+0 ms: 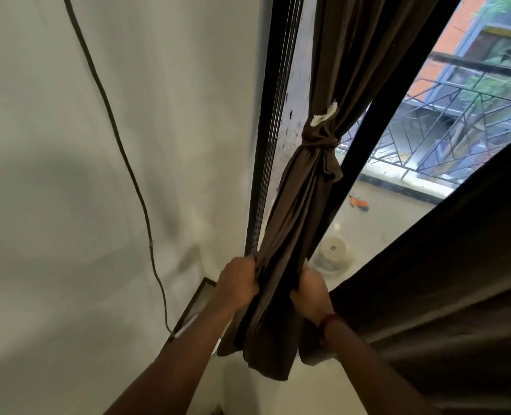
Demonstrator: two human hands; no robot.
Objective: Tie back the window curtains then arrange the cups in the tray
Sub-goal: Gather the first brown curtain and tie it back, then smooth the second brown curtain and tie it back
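Brown fabric curtain (305, 187) hangs at the centre of the frame, knotted at its middle beside the black window frame (266, 145). Left hand (238, 284) and right hand (311, 293) each grasp its lower part. Second dark curtain (457, 280) fills the lower right.

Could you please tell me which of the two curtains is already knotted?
The left curtain, gripped by the left hand and right hand below its knot; the right curtain hangs loose.

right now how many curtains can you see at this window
2. The knotted curtain hangs beside the dark window frame, its lower part gripped by the left hand and right hand. The loose curtain fills the lower right. Others may be out of view.
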